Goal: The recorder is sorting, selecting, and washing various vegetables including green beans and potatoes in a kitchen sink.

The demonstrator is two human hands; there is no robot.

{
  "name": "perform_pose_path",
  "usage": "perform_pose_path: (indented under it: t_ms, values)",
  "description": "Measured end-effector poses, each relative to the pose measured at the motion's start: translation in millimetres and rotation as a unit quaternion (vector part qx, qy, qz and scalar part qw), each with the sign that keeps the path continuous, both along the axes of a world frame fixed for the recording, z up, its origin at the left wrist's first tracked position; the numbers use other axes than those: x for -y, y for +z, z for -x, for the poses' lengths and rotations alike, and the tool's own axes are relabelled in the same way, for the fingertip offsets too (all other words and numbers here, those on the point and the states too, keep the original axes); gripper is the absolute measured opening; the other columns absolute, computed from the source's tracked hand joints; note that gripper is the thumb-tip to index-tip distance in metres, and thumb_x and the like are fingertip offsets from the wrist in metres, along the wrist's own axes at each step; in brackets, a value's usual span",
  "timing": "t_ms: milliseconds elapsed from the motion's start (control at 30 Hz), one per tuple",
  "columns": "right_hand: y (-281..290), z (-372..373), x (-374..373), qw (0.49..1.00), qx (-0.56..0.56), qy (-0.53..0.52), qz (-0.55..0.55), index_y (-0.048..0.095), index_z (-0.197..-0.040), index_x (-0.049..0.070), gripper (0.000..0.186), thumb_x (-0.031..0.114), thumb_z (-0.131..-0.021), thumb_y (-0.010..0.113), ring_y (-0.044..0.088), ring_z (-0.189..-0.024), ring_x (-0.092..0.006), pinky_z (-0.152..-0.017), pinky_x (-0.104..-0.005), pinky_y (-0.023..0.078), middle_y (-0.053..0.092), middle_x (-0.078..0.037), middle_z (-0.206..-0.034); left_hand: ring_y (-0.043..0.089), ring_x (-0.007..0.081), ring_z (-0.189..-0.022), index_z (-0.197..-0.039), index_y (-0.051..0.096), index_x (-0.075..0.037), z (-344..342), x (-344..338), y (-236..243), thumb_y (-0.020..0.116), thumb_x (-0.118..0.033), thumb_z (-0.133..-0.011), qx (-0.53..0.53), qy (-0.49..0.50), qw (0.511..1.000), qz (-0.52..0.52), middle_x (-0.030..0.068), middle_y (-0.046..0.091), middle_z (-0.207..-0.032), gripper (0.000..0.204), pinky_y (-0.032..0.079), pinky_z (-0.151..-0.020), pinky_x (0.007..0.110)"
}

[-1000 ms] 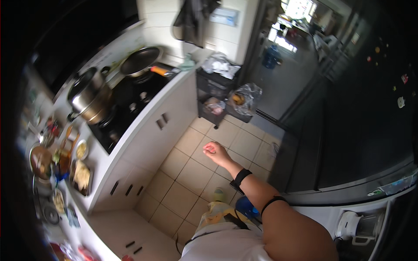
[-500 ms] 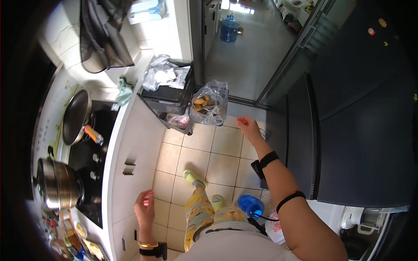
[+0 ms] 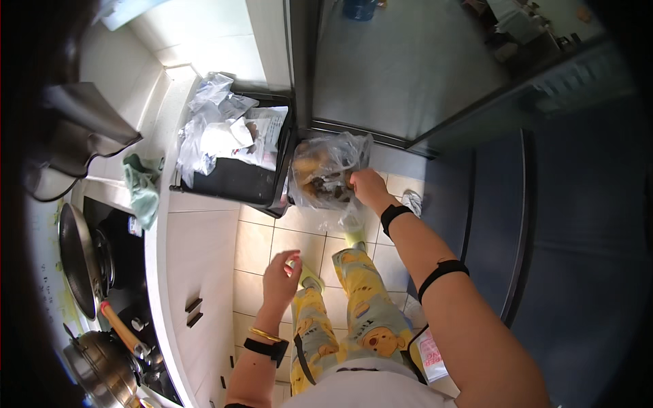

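A clear plastic bag [image 3: 333,146] hangs open at the side of the black cart, with brownish-yellow lumps that look like potatoes [image 3: 309,165] inside. My right hand [image 3: 369,187] is at the bag's right edge, its fingers closed on the plastic; the fingertips are partly hidden. Lower down and to the left, my left hand [image 3: 281,277] hovers over the floor in front of the cabinets. Its fingers are loosely bent and apart, with nothing in them.
The black cart [image 3: 235,187] bears crumpled plastic bags [image 3: 204,146] and a white packet [image 3: 269,136]. On the left, a counter holds a frying pan [image 3: 76,258], a steel pot [image 3: 102,370] and a green cloth [image 3: 141,190]. A dark fridge [image 3: 578,272] stands right; a glass door [image 3: 381,75] is ahead.
I have stepped closer to the cart. My right hand has reached the plastic bag and closed on its edge. My left hand has moved up and to the right.
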State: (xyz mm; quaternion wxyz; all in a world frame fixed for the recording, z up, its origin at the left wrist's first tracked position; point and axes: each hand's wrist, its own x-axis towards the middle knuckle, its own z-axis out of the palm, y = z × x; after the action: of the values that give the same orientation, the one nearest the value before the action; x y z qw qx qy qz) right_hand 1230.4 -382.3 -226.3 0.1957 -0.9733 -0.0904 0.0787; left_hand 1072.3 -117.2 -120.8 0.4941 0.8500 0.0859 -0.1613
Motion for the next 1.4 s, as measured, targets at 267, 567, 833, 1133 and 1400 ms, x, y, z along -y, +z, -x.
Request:
perform_pose_path:
  t_ms: [267,567,833,1133,1400]
  values:
    - [-179.1,-61.7,4.4,0.992,-0.059,-0.093,0.064,0.059,-0.094,0.001,0.021,0.015,-0.078,0.055,0.057,-0.093,-0.0298,-0.080,-0.0387,0.045,0.060,-0.019,-0.093,0.059,0.0122,-0.067,-0.103,0.063,-0.005,-2.9,68.8,-149.3,0.055,-0.015,-0.083,-0.244,0.140,0.942,0.181,0.0071,0.065,-0.085,0.024,0.047,-0.062,0.023]
    - [-224.2,-45.9,-16.9,0.951,0.139,0.059,0.271,0.056,-0.081,0.005,0.010,0.011,-0.075,0.053,0.052,-0.073,-0.0308,-0.075,-0.0426,0.039,0.055,-0.015,-0.072,0.055,0.0103,-0.076,-0.112,0.056,-0.005,-19.1,122.7,-156.8,0.064,-0.026,-0.081,-0.374,0.225,0.860,0.263,0.0020,0.061,-0.091,0.038,0.043,-0.066,0.023]
    - [-241.0,-43.9,15.5,0.965,0.224,0.028,0.134,0.051,-0.093,0.003,0.016,0.010,-0.079,0.047,0.049,-0.086,-0.0332,-0.080,-0.0454,0.037,0.051,-0.016,-0.085,0.049,0.0078,-0.084,-0.104,0.060,-0.011,-59.0,133.5,-141.5,0.061,-0.030,-0.084,-0.359,0.328,0.773,0.407,-0.0042,0.058,-0.101,0.028,0.038,-0.069,0.023]
    - [-169.7,-43.9,4.5,0.971,0.179,0.115,0.107,0.048,-0.103,0.000,0.026,0.014,-0.081,0.045,0.051,-0.095,-0.0345,-0.085,-0.0458,0.038,0.051,-0.019,-0.102,0.045,0.0029,-0.073,-0.094,0.063,-0.009,-72.0,114.3,-117.4,0.058,-0.024,-0.085,-0.274,0.398,0.785,0.388,-0.0054,0.060,-0.087,0.018,0.036,-0.061,0.017]
    - [-76.2,-76.9,-13.2,0.993,-0.042,0.103,-0.033,0.047,-0.102,0.000,0.047,0.030,-0.069,0.066,0.055,-0.088,-0.0318,-0.078,-0.0410,0.044,0.056,-0.018,-0.094,0.048,0.0074,-0.078,-0.100,0.055,-0.011,-83.8,104.6,-112.5,0.053,-0.021,-0.087,-0.204,0.449,0.756,0.429,0.0028,0.062,-0.106,0.017,0.038,-0.069,0.023]
